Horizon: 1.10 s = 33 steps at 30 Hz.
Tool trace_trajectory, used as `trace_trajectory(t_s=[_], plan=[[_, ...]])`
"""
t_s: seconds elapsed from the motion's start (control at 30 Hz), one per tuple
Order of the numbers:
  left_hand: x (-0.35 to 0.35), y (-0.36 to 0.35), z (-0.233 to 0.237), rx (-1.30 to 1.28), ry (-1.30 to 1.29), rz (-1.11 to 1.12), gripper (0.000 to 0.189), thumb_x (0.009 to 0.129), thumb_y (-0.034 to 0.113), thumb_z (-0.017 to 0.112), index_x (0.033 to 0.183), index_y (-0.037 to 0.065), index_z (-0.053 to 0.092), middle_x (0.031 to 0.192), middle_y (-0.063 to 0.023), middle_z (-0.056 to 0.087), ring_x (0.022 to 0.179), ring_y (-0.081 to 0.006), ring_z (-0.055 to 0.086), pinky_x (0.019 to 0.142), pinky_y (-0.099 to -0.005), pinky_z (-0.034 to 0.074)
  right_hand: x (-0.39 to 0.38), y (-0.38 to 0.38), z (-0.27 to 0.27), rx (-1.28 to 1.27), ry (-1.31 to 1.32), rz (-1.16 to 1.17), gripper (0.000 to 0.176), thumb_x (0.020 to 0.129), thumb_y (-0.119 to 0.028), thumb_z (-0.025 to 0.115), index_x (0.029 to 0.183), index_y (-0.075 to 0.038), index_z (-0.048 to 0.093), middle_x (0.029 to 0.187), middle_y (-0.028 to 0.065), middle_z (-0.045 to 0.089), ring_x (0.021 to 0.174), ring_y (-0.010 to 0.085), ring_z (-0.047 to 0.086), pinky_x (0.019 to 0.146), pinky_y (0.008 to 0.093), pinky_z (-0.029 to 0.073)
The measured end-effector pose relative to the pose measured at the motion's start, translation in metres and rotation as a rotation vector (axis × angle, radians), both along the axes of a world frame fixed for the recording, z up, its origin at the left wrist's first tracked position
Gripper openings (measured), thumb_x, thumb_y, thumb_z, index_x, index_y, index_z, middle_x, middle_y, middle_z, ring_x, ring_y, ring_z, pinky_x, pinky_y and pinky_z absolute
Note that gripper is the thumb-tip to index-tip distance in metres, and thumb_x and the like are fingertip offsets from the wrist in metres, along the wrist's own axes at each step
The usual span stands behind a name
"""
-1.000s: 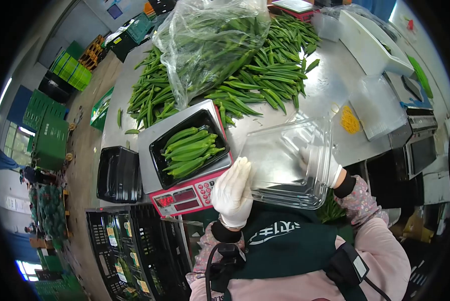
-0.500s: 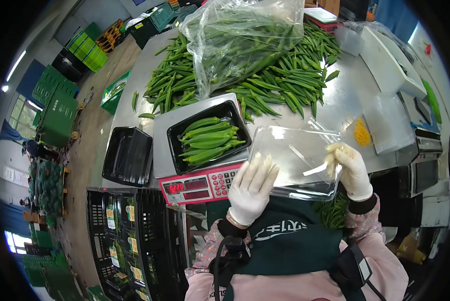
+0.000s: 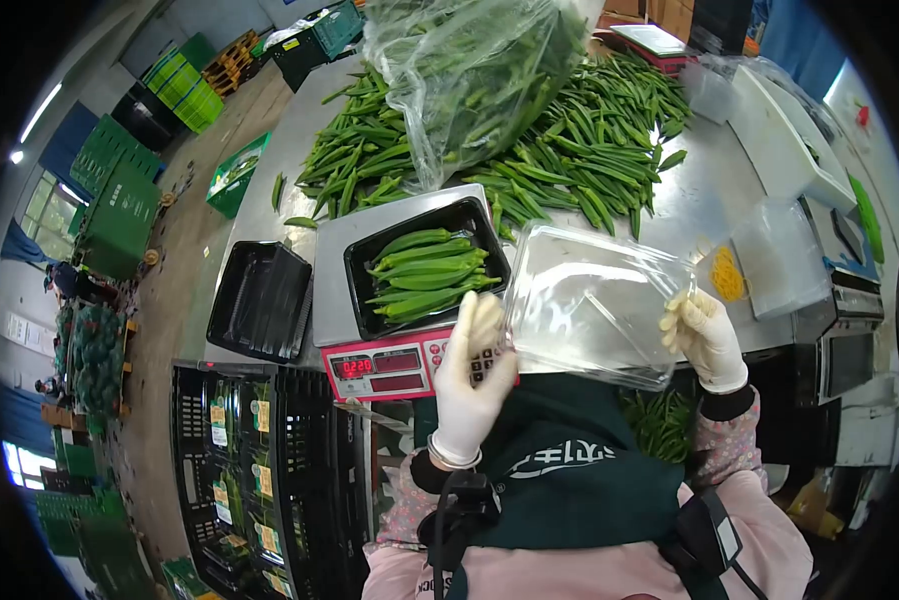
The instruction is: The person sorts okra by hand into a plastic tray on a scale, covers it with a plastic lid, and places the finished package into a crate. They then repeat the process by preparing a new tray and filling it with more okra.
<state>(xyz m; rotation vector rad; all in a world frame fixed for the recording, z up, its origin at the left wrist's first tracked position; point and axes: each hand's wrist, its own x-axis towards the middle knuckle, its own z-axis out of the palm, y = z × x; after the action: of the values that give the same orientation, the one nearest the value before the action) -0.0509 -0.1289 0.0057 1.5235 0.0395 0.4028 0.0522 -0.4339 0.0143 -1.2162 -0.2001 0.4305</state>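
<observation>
My right hand [image 3: 706, 340], in a white glove, pinches the right edge of a clear plastic lid [image 3: 594, 300] tilted over the table's front edge. My left hand [image 3: 469, 385], also gloved, is beside the lid's left edge and over the scale's keypad, fingers curved with a gap from the thumb. Just beyond it, a black tray [image 3: 356, 285] holds several okra pods [image 3: 429, 270] lying side by side. That tray sits on the plate of a red weighing scale [image 3: 394, 370] with a lit display.
Loose okra [image 3: 609, 140] covers the back of the metal table, with a clear bag of okra [image 3: 479, 80] on top. Empty black trays [image 3: 259, 300] are stacked left of the scale. A black crate [image 3: 259, 480] with labelled packs stands at front left. Yellow rubber bands [image 3: 726, 275] lie at right.
The clear lid has tilted up in my right hand. My left hand has shifted left and turned, its spread fingers now curved. The view has moved slightly.
</observation>
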Motion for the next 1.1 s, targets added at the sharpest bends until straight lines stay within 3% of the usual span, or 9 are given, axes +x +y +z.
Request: trace_trajectory(t_s=[0.07, 0.17, 0.27, 0.33, 0.4, 0.47, 0.57, 0.7, 1.1], plan=[[-0.001, 0.002, 0.014, 0.621, -0.235, 0.020, 0.096, 0.072, 0.014, 0.082, 0.152, -0.005, 0.032, 0.155, -0.0248, 0.036, 0.147, -0.0372, 0.032, 0.119, -0.0460, 0.028, 0.005, 0.001, 0.005, 0.017, -0.007, 0.021, 0.029, 0.101, -0.025, 0.060, 0.108, 0.003, 0.062, 0.084, 0.0125, 0.070, 0.071, 0.0173, 0.069, 0.059, 0.0264, 0.053], [0.002, -0.010, 0.044, 1.066, -0.332, -0.212, 0.084, 0.072, 0.019, 0.084, 0.142, -0.006, 0.045, 0.150, -0.0240, 0.042, 0.142, -0.0408, 0.037, 0.116, -0.0520, 0.030, 0.013, 0.000, 0.026, 0.085, 0.075, 0.115, 0.028, 0.102, -0.026, 0.059, 0.105, 0.002, 0.064, 0.080, 0.0109, 0.070, 0.070, 0.0159, 0.070, 0.053, 0.0267, 0.053], [0.010, -0.027, 0.016, 1.105, -0.375, -0.166, 0.069, 0.079, 0.009, 0.076, 0.141, -0.004, 0.049, 0.143, -0.0223, 0.051, 0.134, -0.0382, 0.048, 0.110, -0.0477, 0.040, 0.015, 0.010, 0.038, 0.176, 0.171, 0.159, 0.030, 0.103, -0.028, 0.057, 0.103, 0.001, 0.064, 0.081, 0.0111, 0.070, 0.070, 0.0173, 0.070, 0.044, 0.0276, 0.051], [0.006, -0.039, -0.003, 0.913, -0.260, -0.023, 0.055, 0.083, -0.005, 0.063, 0.138, 0.001, 0.055, 0.098, -0.0168, 0.072, 0.084, -0.0303, 0.072, 0.071, -0.0365, 0.056, 0.012, 0.033, 0.050, 0.363, 0.296, 0.135, 0.031, 0.103, -0.029, 0.056, 0.104, 0.001, 0.064, 0.086, 0.0121, 0.070, 0.074, 0.0190, 0.071, 0.052, 0.0263, 0.054], [0.003, -0.047, -0.016, 0.756, -0.060, -0.047, 0.058, 0.087, -0.001, 0.060, 0.144, 0.003, 0.048, 0.101, -0.0179, 0.073, 0.075, -0.0308, 0.072, 0.063, -0.0389, 0.055, 0.004, 0.047, 0.041, 0.244, 0.146, 0.116, 0.032, 0.103, -0.030, 0.055, 0.105, 0.001, 0.064, 0.089, 0.0121, 0.070, 0.077, 0.0195, 0.072, 0.057, 0.0257, 0.054], [0.002, -0.051, -0.031, 0.711, 0.034, -0.104, 0.055, 0.089, -0.001, 0.059, 0.143, 0.004, 0.049, 0.099, -0.0190, 0.073, 0.075, -0.0325, 0.072, 0.063, -0.0398, 0.056, -0.007, 0.056, 0.037, -0.121, -0.059, 0.132, 0.024, 0.101, -0.023, 0.060, 0.105, 0.001, 0.064, 0.096, 0.0104, 0.071, 0.084, 0.0169, 0.071, 0.071, 0.0254, 0.056], [0.003, -0.056, -0.031, 0.580, 0.165, -0.197, 0.048, 0.092, -0.001, 0.056, 0.139, 0.004, 0.051, 0.095, -0.0203, 0.073, 0.076, -0.0336, 0.072, 0.064, -0.0399, 0.057, -0.020, 0.073, 0.016, -0.329, -0.124, 0.133, 0.018, 0.090, -0.006, 0.074, 0.104, 0.001, 0.064, 0.092, 0.0073, 0.072, 0.084, 0.0100, 0.069, 0.072, 0.0243, 0.057], [0.004, -0.053, -0.026, 0.374, 0.315, -0.370, 0.036, 0.101, 0.001, 0.045, 0.136, -0.004, 0.052, 0.103, -0.0168, 0.075, 0.090, -0.0234, 0.075, 0.078, -0.0310, 0.061, -0.020, 0.077, 0.024, -0.240, -0.003, 0.125, 0.016, 0.093, -0.010, 0.073, 0.101, 0.001, 0.066, 0.090, 0.0064, 0.072, 0.077, 0.0087, 0.068, 0.067, 0.0207, 0.056], [0.005, -0.055, -0.024, 0.112, 0.474, -0.520, 0.036, 0.103, 0.002, 0.042, 0.137, -0.006, 0.049, 0.119, -0.0171, 0.070, 0.103, -0.0220, 0.072, 0.083, -0.0285, 0.059, -0.018, 0.075, 0.016, -0.338, 0.041, 0.124, 0.013, 0.092, -0.006, 0.070, 0.102, 0.002, 0.065, 0.085, 0.0049, 0.070, 0.073, 0.0097, 0.068, 0.063, 0.0211, 0.053]])
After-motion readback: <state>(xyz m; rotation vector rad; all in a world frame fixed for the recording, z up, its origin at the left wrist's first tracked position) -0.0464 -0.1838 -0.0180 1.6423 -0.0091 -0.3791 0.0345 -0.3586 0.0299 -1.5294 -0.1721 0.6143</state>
